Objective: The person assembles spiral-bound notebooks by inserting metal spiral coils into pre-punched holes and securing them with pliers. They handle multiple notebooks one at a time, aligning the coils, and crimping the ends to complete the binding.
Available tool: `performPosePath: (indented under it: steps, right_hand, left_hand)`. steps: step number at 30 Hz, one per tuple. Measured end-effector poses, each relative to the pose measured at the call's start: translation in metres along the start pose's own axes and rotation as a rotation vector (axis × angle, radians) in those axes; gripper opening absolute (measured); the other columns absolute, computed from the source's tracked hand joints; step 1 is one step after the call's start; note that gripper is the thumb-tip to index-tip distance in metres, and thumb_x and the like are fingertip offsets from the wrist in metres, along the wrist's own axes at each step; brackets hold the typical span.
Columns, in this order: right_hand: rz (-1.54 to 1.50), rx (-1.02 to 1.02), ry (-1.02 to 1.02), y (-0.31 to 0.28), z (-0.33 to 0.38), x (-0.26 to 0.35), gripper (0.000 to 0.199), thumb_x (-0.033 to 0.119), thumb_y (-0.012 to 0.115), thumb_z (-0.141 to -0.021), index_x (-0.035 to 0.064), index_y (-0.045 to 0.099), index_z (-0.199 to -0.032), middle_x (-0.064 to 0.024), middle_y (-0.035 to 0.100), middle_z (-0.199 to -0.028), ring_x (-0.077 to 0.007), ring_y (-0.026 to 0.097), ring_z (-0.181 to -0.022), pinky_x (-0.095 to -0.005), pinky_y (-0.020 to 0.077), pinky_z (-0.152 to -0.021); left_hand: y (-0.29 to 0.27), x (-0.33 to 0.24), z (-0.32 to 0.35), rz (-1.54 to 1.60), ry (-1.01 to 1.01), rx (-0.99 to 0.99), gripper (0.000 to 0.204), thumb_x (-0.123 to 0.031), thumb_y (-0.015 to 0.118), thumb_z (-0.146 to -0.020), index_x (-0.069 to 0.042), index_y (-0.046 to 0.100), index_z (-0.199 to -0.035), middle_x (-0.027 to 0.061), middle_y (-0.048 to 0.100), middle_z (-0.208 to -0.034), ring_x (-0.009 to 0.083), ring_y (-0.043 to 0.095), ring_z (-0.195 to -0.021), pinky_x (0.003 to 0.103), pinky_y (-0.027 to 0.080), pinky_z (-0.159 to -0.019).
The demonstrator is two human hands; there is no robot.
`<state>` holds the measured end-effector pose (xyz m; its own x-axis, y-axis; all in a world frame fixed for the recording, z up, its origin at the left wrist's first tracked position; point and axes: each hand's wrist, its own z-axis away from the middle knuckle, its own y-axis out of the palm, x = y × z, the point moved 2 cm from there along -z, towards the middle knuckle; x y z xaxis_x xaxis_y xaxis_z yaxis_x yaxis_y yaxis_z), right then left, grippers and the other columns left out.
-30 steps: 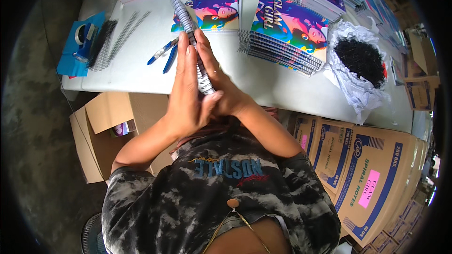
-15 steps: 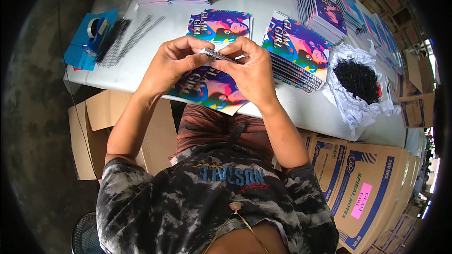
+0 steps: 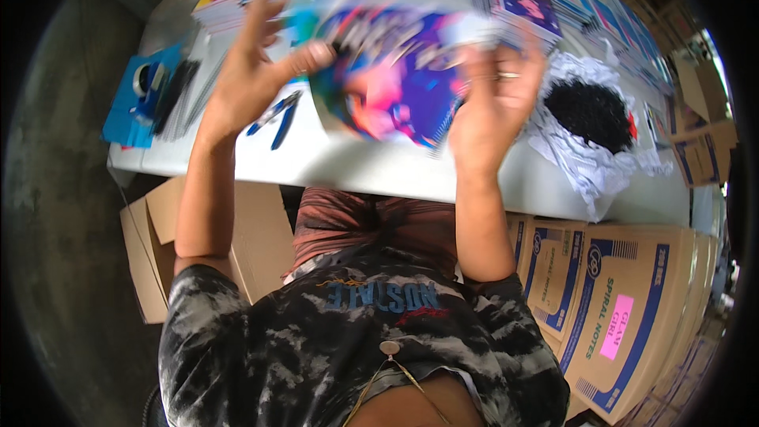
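Since the earlier frame, the hands have been parted and a coil-edged notebook [image 3: 403,83] has been raised and swung above the counter [image 3: 340,170], where it is blurred. The left hand's [image 3: 239,83] fingers are spread, its thumb laid over one edge; the right hand's [image 3: 494,103] are bent at the opposite side. Whether it is firmly grasped by either cannot be told. The binding is judged done; setting down is not yet done. Loose coils [image 3: 202,99] and pliers [image 3: 282,128] are left untouched, with notebook stacks [image 3: 518,8] ranged behind.
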<state>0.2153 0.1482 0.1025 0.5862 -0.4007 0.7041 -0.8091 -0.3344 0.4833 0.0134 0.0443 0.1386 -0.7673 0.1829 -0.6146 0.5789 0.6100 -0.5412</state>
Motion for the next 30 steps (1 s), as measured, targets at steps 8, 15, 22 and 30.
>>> performPosePath:
  steps: [8, 15, 22, 30]
  right_hand:
    - [0.627, -0.466, -0.11, -0.13, -0.015, -0.051, 0.043, 0.019, 0.068, -0.077, -0.0039, 0.044, -0.104, -0.0168, 0.047, -0.101, -0.0229, 0.048, -0.095, -0.0375, 0.0381, -0.085]
    - [0.946, -0.321, 0.003, -0.152, 0.008, -0.061, 0.058, 0.025, 0.07, -0.073, -0.0014, 0.04, -0.115, -0.0218, 0.043, -0.115, -0.0344, 0.039, -0.107, -0.0455, 0.0282, -0.095]
    - [0.799, -0.367, -0.308, -0.116, 0.025, -0.019, 0.042, 0.006, 0.059, -0.08, -0.0003, 0.038, -0.116, -0.0146, 0.041, -0.121, -0.0243, 0.039, -0.115, -0.0406, 0.027, -0.098]
    - [0.274, 0.009, -0.166, -0.041, 0.056, -0.025, 0.032, 0.001, 0.056, -0.082, -0.0026, 0.042, -0.111, -0.0141, 0.053, -0.105, -0.0208, 0.051, -0.102, -0.0336, 0.0388, -0.09]
  left_hand:
    - [0.147, -0.001, -0.022, 0.096, -0.293, -0.069, 0.03, -0.016, 0.06, -0.085, 0.0, 0.053, -0.109, 0.0122, 0.062, -0.091, 0.0184, 0.06, -0.077, 0.029, 0.048, -0.069]
    - [0.144, 0.049, -0.009, -0.356, -0.029, -0.327, 0.013, -0.014, 0.059, -0.08, -0.008, 0.064, -0.09, 0.013, 0.059, -0.087, 0.028, 0.058, -0.087, 0.038, 0.046, -0.073]
    - [0.122, 0.142, 0.038, -0.444, 0.11, 0.39, 0.043, -0.014, 0.063, -0.077, -0.007, 0.055, -0.119, 0.0147, 0.053, -0.123, 0.0287, 0.052, -0.111, 0.036, 0.041, -0.093]
    - [0.085, 0.177, 0.022, 0.332, -0.368, -0.035, 0.022, -0.015, 0.057, -0.088, -0.002, 0.065, -0.104, 0.0035, 0.067, -0.09, 0.0107, 0.06, -0.08, 0.024, 0.046, -0.074]
